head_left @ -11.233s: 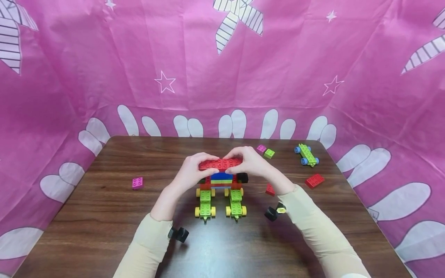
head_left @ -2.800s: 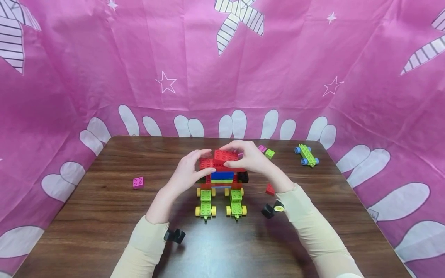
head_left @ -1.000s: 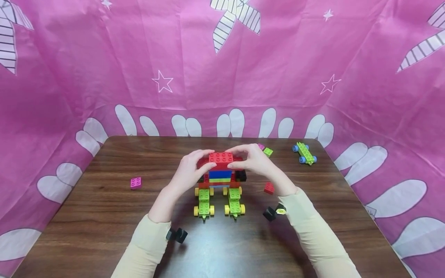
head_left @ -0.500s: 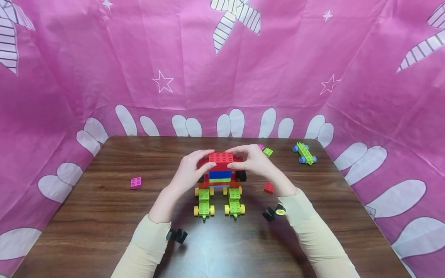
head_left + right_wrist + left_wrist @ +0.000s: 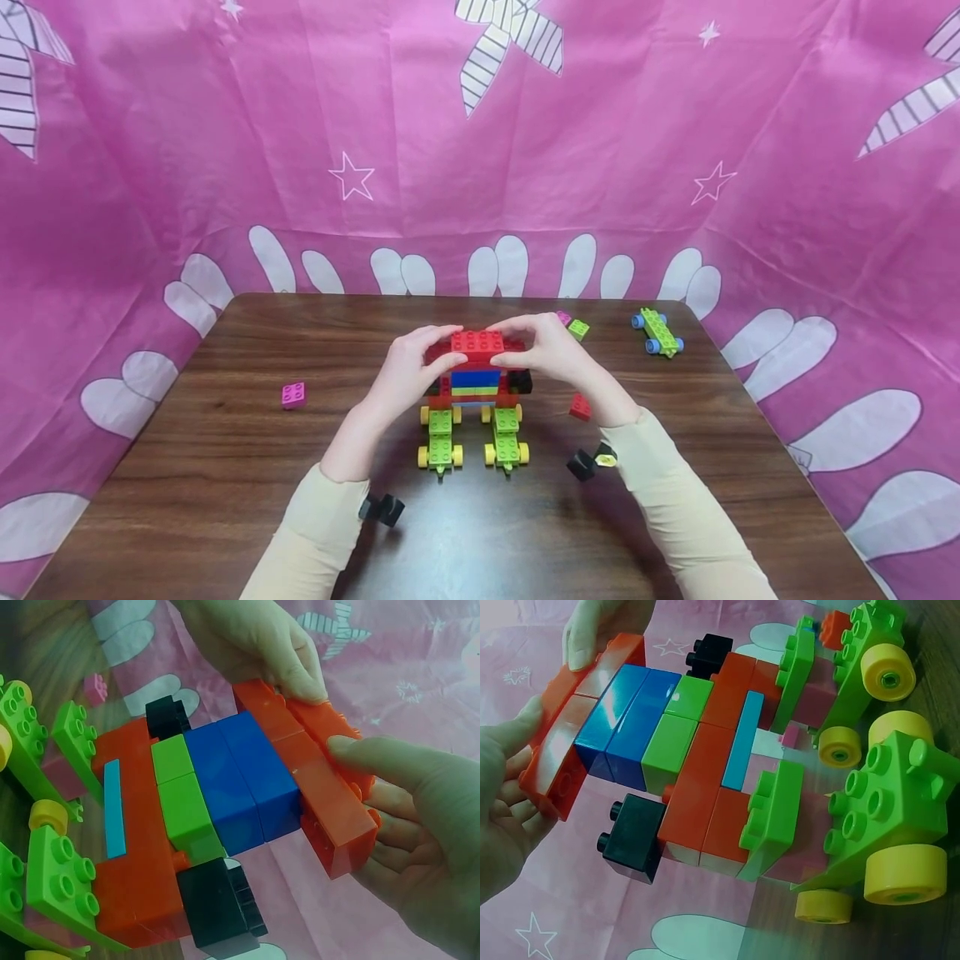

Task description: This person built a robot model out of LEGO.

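Observation:
A tall figure of toy building bricks stands mid-table on two green wheeled bases (image 5: 440, 446) with yellow wheels. Blue bricks (image 5: 244, 780) and green bricks (image 5: 180, 795) form its middle, with a black brick (image 5: 634, 838) jutting out on each side. Above the blue lies a row of red bricks (image 5: 330, 799), and a red brick (image 5: 477, 341) sits centred on that row. My left hand (image 5: 408, 367) holds the top brick at its left end, thumb in front and fingers behind. From the other end, my right hand (image 5: 551, 350) grips it the same way. Palms partly hide the red row.
A pink brick (image 5: 293, 395) lies left on the wooden table (image 5: 225, 467). To the right are a small red brick (image 5: 580, 407), a green brick (image 5: 578, 329), a pink one partly hidden (image 5: 563, 317) and a green base with blue wheels (image 5: 657, 332). Pink cloth hangs behind.
A red brick that lay at the table's right is gone from there. One held askew over the red row by my right hand now sits centred, with both hands on it. Little moved in the last second.

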A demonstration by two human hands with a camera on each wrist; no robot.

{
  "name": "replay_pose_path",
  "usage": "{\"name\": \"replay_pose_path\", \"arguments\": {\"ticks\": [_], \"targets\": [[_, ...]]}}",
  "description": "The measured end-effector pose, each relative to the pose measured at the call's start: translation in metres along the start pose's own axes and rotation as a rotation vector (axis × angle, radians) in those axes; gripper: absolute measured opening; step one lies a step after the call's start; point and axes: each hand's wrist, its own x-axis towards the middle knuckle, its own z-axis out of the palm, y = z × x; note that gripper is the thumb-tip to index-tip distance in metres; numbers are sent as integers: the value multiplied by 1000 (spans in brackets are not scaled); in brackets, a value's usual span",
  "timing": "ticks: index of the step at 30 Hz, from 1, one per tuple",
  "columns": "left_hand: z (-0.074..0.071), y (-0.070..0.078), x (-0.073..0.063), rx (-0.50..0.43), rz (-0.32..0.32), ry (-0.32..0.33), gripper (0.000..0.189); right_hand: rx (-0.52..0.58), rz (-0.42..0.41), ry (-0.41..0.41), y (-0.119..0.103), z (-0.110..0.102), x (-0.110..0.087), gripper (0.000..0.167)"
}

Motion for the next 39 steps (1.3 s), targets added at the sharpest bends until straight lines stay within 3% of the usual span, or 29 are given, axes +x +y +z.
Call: {"name": "replay_pose_path", "arguments": {"ticks": [15,25,39], "targets": [[-4,1,3,25,-1,-45,42,1,2,-24,-1,0,0,42],[-1,3,1,79,19,-12,40,-42,-12,5,-4,0,-1,40],[1,1,0,73,38,40,38,-58,-23,24,-4,2,-2,39]]}}
